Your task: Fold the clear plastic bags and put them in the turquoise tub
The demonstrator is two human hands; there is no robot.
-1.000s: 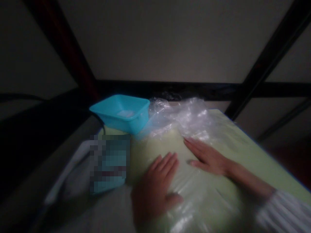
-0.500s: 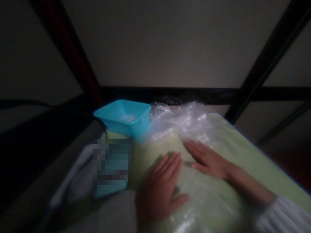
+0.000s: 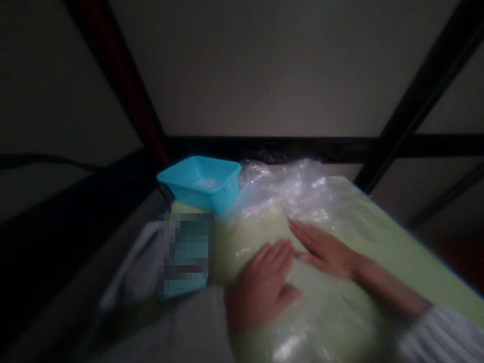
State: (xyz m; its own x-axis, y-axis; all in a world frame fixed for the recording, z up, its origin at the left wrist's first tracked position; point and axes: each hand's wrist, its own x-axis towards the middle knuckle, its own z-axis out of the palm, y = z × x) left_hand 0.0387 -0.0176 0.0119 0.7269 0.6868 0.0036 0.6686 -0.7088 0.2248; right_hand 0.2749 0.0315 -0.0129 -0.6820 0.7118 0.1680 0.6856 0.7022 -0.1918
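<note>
A clear plastic bag with pale yellow-green contents lies on the table, and its loose, crumpled end spreads toward the back. What fills it I cannot make out. My left hand rests flat on the bag, fingers together and pointing away from me, thumb out to the side. Across from it, my right hand lies on the bag's right side, its fingers stretched toward the upper left. Neither hand grips anything. The picture is dim and somewhat blurred.
A turquoise plastic basin with something whitish inside stands at the back left. Nearer me is a teal item, mostly pixelated, beside pale cloth or plastic. The yellow-green tabletop ends at a blue edge. Dark frame bars stand behind.
My left hand has moved slightly right across the bag, nearer my right hand, which has hardly moved. The view has shifted a little, so the basin and teal item appear farther right.
</note>
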